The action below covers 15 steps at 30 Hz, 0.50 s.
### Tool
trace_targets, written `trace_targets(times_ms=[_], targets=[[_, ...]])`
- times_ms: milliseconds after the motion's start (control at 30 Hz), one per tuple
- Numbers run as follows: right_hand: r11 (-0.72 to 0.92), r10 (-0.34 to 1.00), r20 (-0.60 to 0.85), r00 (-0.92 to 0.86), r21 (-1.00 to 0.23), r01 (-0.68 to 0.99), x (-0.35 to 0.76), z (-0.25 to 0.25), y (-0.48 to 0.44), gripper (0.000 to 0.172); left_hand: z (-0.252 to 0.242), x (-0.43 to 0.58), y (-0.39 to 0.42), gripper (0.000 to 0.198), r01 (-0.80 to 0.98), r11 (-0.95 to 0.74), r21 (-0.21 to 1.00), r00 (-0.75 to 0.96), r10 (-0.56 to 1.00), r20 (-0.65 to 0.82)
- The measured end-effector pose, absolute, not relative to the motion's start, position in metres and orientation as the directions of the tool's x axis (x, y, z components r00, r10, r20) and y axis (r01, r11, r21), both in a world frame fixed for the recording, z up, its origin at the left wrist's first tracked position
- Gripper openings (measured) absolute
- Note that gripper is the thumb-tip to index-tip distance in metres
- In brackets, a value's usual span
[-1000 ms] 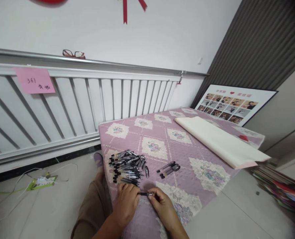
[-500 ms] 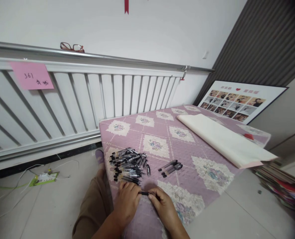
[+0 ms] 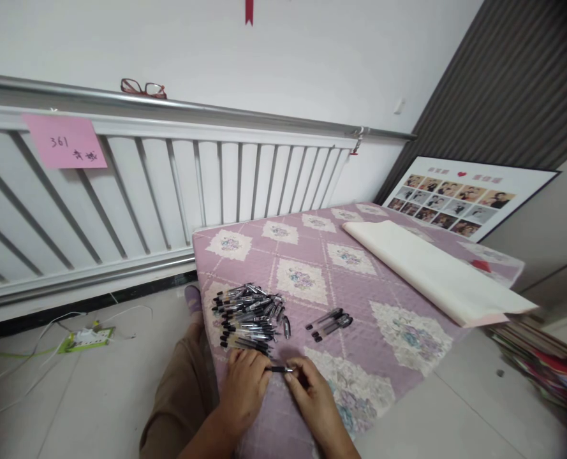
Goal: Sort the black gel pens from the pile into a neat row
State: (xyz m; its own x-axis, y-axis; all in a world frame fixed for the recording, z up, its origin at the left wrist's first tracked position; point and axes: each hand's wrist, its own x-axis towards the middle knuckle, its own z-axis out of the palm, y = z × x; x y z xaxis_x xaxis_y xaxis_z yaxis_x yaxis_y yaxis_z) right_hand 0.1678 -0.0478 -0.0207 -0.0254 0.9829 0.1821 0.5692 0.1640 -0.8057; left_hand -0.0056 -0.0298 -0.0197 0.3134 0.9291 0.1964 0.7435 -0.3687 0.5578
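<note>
Dark pen (image 3: 279, 369) held roughly level above the purple floral cover (image 3: 354, 293), bridging both hands. Left hand (image 3: 246, 382): fingers curled, clamped on one end. Right hand (image 3: 313, 390): thumb and forefinger pinched on the other end. Just beyond the left hand, a jumbled heap of pens (image 3: 247, 315); three capped pens (image 3: 331, 326) lie apart, to its right. Glasses (image 3: 143, 89) above the radiator (image 3: 254, 178).

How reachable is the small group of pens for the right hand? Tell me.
Yes, probably: the small group of pens lies just beyond the right hand, nothing visible between them. That hand is busy at one end of the pen in the left hand, though.
</note>
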Motion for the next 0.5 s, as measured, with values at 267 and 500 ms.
trace_targets(times_ms=[267,500], targets=[[0.18,0.978,0.205,-0.029,-0.772,0.61,0.1657,-0.0194,-0.048,0.022,-0.0229,-0.006,-0.03,0.016,0.745,-0.37,0.556,0.307,0.929,0.206],[0.173,0.982,0.185,-0.045,-0.772,0.612,0.1662,-0.0186,-0.0477,0.026,-0.0178,-0.0057,-0.0304,0.017,0.748,-0.367,0.554,0.321,0.929,0.183]])
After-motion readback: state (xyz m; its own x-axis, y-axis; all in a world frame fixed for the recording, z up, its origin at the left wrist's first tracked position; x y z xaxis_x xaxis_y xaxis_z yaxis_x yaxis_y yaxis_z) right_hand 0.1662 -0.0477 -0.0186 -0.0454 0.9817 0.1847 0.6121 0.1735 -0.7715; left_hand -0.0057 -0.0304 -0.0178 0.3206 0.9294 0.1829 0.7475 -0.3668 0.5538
